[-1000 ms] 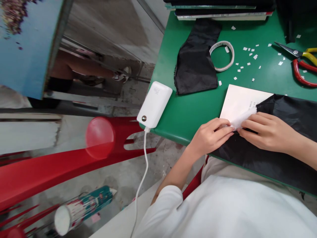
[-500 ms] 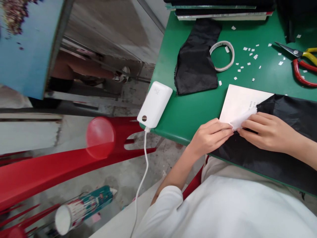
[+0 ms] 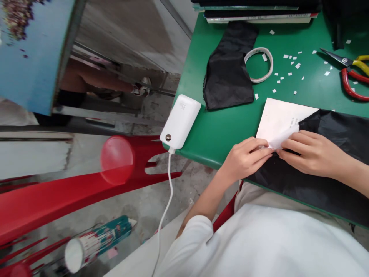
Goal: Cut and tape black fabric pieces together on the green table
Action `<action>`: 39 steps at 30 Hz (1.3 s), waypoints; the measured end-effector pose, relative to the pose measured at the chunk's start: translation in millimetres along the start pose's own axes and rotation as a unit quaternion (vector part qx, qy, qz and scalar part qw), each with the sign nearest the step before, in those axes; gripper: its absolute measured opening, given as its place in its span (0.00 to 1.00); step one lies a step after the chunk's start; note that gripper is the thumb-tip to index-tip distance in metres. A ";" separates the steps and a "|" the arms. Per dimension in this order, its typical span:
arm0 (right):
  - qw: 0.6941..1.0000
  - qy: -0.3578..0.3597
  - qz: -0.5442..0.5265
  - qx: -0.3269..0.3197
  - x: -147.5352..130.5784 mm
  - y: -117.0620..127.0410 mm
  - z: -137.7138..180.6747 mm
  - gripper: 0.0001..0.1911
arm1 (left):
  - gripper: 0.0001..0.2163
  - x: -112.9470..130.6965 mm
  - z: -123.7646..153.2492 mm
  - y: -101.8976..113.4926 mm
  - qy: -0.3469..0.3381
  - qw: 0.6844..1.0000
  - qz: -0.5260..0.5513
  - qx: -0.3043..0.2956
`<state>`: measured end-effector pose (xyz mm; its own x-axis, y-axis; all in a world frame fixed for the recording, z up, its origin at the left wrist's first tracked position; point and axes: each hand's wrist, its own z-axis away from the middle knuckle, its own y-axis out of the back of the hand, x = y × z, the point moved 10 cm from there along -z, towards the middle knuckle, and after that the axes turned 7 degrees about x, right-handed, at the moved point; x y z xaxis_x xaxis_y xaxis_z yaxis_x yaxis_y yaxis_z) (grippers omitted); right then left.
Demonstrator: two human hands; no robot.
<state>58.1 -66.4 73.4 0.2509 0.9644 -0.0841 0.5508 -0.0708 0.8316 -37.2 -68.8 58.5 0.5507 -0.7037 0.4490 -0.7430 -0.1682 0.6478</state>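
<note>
Handwork at the near edge of a green table point(image 3: 207, 144). Left hand point(image 3: 243, 157): thumb and fingertips drawn together, hardly any gap, pinching the lower end of a narrow white flap point(image 3: 283, 137). Right hand point(image 3: 309, 154): fingers curled, tips bunched just beside the left's, seemingly closed on the same flap; thumb's exact grip cannot be told. Flap runs slantwise across a white board point(image 3: 272, 115) with small print, sheet or cover, cannot tell which. Board lies on the table's near right part, its right side under black cloth point(image 3: 346, 129); more black lies below the hands.

Step in hand, by judgement: working the flap's end where white meets black. Next move seems to call for a fine fingertip grip with the board steady; the flap looks thin, likely to crease.

Surface, left to right: white power bank point(image 3: 184, 119) at the corner, its cable point(image 3: 170, 181) hanging down; loose black piece point(image 3: 230, 69); tape roll point(image 3: 271, 65) touching it; books point(image 3: 259, 18) stacked behind; paper scraps point(image 3: 298, 66) scattered; snips point(image 3: 350, 62) pointing left.

Room, left to right: blue board point(image 3: 37, 73) bearing dry bits point(image 3: 19, 19); red chair point(image 3: 72, 190); printed tube point(image 3: 100, 240) lying low; another person's leg point(image 3: 99, 82); grey floor point(image 3: 121, 204).
</note>
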 end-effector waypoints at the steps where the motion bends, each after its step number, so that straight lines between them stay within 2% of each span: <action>1: 1.000 0.000 -0.001 0.000 0.1 0.2 -0.2 0.13 | 0.03 0.2 -0.4 0.1 0.000 1.000 0.008 0.001; 7: 1.000 0.001 -0.005 0.000 -0.4 -0.2 0.1 0.13 | 0.02 -1.3 -0.6 0.9 0.010 0.999 0.041 0.005; 14: 1.000 -0.001 -0.009 -0.001 -0.2 -1.1 0.7 0.12 | 0.06 -3.1 2.0 -1.3 0.012 1.000 0.008 -0.004; 25: 1.000 0.000 -0.008 0.005 0.1 -0.4 0.4 0.13 | 0.03 1.4 0.2 1.2 -0.009 1.000 0.025 0.000; 32: 1.000 0.000 -0.009 0.001 0.1 -0.7 0.4 0.13 | 0.07 0.3 2.7 -0.4 -0.008 1.000 -0.003 -0.007; 39: 1.000 -0.001 -0.007 0.005 -0.5 0.3 -1.2 0.13 | 0.05 2.7 0.8 0.5 -0.014 1.000 0.004 -0.003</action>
<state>57.2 -66.6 74.4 0.2439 0.9649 -0.0970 0.5621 -0.0591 0.8250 -36.5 -71.3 59.5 0.5336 -0.7238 0.4376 -0.7453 -0.1577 0.6478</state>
